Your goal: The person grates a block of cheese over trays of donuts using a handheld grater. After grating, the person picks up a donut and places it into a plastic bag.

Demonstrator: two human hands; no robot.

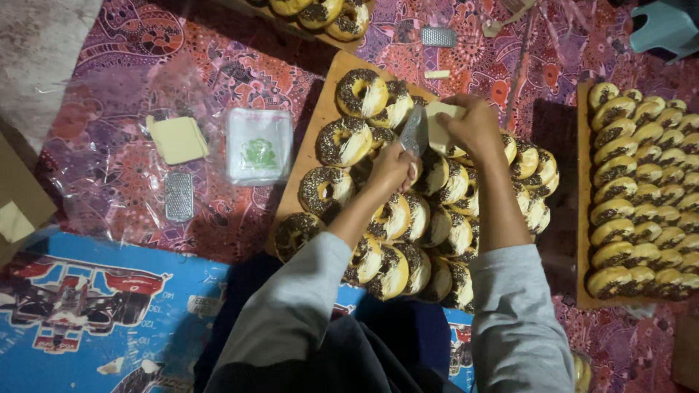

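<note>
My left hand point(393, 166) grips a small metal grater point(414, 132) over a wooden board point(325, 102) packed with several doughnuts point(360, 92) topped with chocolate sprinkles and pale shavings. Pressed against the grater is a pale block of cheese point(440, 125), held in my right hand point(475, 126). Both hands hover above the middle of the doughnut board, close together. Grey sleeves cover my forearms.
A second board of sprinkle-topped doughnuts point(644, 196) lies at right, a third point(320, 14) at the top. On the patterned cloth at left lie another cheese block point(177, 139), a stack of clear plastic bags point(258, 145) and a spare grater point(179, 196). Another grater point(437, 37) lies near the top.
</note>
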